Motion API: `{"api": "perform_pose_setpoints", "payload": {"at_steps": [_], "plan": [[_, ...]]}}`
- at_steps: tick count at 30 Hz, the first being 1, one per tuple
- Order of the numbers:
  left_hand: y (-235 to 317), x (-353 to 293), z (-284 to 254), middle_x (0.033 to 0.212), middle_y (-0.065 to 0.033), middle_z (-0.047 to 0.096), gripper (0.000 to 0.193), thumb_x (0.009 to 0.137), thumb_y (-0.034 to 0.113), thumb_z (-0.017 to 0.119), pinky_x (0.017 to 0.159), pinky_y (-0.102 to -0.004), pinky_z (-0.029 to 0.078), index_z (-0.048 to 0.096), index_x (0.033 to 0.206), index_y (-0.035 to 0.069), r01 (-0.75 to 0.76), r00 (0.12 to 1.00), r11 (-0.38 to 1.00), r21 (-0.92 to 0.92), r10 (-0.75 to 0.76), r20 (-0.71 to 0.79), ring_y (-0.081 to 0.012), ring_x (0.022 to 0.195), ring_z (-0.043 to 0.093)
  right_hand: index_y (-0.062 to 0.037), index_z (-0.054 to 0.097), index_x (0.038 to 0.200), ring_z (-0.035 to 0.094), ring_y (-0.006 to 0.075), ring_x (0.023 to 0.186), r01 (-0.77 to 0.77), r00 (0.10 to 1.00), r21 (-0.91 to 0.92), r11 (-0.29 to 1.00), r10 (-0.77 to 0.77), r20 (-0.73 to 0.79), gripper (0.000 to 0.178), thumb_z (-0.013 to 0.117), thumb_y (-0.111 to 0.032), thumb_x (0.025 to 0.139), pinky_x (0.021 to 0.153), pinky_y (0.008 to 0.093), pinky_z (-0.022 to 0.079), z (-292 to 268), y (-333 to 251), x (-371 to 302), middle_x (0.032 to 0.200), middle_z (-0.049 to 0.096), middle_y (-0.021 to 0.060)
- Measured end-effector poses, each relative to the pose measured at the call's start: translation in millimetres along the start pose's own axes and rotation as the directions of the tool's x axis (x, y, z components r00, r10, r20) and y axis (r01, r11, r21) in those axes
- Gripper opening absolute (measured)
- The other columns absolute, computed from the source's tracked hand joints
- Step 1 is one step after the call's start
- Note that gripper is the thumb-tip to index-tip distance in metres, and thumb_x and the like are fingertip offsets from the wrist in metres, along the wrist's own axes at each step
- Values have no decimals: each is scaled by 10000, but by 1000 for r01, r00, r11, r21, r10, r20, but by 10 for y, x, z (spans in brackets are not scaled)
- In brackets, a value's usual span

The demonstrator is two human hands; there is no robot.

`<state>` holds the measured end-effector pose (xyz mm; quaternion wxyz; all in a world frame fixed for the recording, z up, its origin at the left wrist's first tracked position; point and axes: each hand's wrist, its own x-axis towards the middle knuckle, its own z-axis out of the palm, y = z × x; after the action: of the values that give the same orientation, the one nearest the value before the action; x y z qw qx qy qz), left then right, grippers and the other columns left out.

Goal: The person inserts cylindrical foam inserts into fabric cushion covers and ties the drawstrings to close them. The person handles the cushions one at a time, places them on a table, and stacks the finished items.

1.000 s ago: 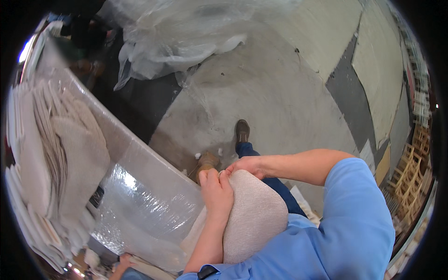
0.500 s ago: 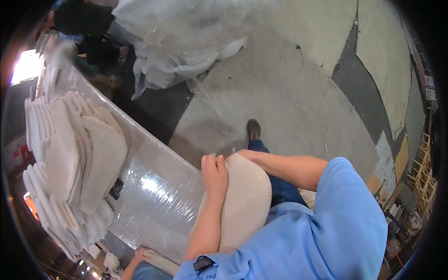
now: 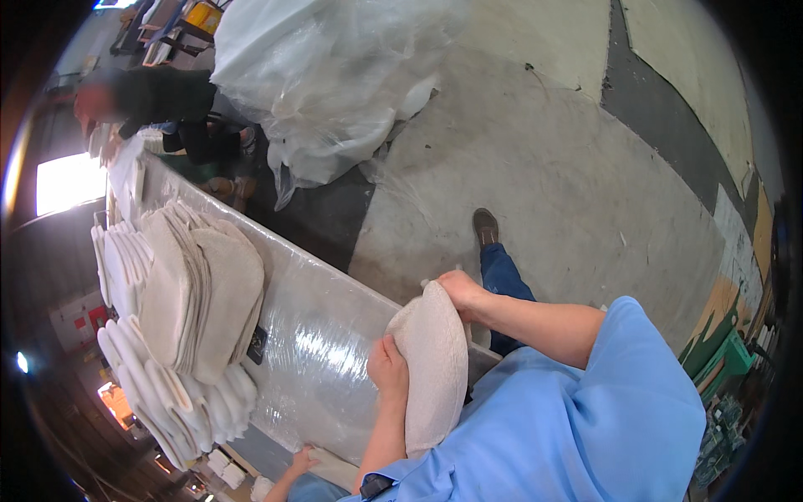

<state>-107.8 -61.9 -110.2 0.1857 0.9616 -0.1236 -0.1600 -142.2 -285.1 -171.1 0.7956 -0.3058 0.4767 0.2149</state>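
A beige, nubby fabric piece (image 3: 437, 372) with a rounded outline, perhaps a cushion cover, stands on edge between my hands at the near right end of the table. My left hand (image 3: 388, 366) has its fingers curled against the left edge of the piece. At its far, pointed end my right hand (image 3: 460, 293) grips the corner, fingers closed. Under my left forearm lies the table (image 3: 314, 393), covered in shiny clear film. Whether anything is inside the piece cannot be seen.
On the table's left stand stacked beige fabric pieces (image 3: 167, 293) and folded white ones (image 3: 159, 385), beside a small black object (image 3: 258, 345). A co-worker's hand (image 3: 303, 458) is at the near edge. Another person (image 3: 163, 96) is at the far end. A large plastic-wrapped bundle (image 3: 326, 84) sits beyond.
My hands have moved apart: the right now holds the far corner, and the left has slid nearer along the edge. The piece has turned more upright. The whole view has shifted.
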Motion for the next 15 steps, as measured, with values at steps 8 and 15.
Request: {"api": "perform_pose_setpoints", "payload": {"at_steps": [8, 15], "plan": [[-47, 87, 187, 764, -212, 630, 398, 1055, 338, 523, 642, -505, 464, 612, 817, 32, -17, 997, 995, 101, 24, -70, -433, 707, 609, 72, 710, 1033, 712, 284, 834, -152, 987, 173, 973, 140, 82, 233, 663, -146, 968, 699, 462, 582, -18, -15, 37, 983, 721, 181], [-488, 52, -458, 855, -116, 737, 432, 1005, 455, 606, 707, -403, 508, 731, 1021, 42, 227, 835, 964, -137, -120, 537, -219, 756, 669, 51, 731, 1005, 731, 323, 831, -98, 990, 39, 994, 93, 106, 237, 626, -158, 970, 758, 498, 608, -336, -129, 158, 972, 739, 187]]}}
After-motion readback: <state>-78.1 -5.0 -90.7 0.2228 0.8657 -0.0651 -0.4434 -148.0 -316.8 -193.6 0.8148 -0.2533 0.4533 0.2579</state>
